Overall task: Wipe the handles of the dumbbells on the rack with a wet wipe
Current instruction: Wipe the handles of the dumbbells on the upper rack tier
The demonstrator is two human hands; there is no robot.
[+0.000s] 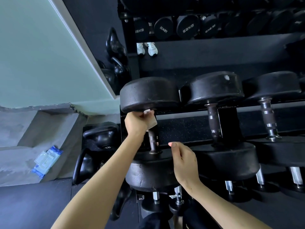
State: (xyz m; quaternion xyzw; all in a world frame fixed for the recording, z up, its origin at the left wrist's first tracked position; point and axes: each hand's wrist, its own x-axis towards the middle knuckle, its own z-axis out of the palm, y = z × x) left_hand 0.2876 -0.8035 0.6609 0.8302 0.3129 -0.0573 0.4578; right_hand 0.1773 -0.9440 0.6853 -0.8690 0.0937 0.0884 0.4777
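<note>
The leftmost black dumbbell [149,94] lies on the rack [189,146], its dark metal handle [152,142] running toward me. My left hand [137,123] grips the far end of that handle through a white wet wipe [152,122], right under the far head. My right hand [184,161] hovers beside the near head [148,176] with loosely curled fingers, holding nothing. To the right lie a second dumbbell [216,86] with a dark handle [213,123] and a third with a chrome-ringed handle [268,118].
A blue pack of wet wipes [47,160] lies on the grey concrete ledge at left. Kettlebells [100,138] stand on the floor left of the rack. More dumbbells [188,26] fill the mirror reflection above, and smaller ones [178,194] sit on a lower shelf.
</note>
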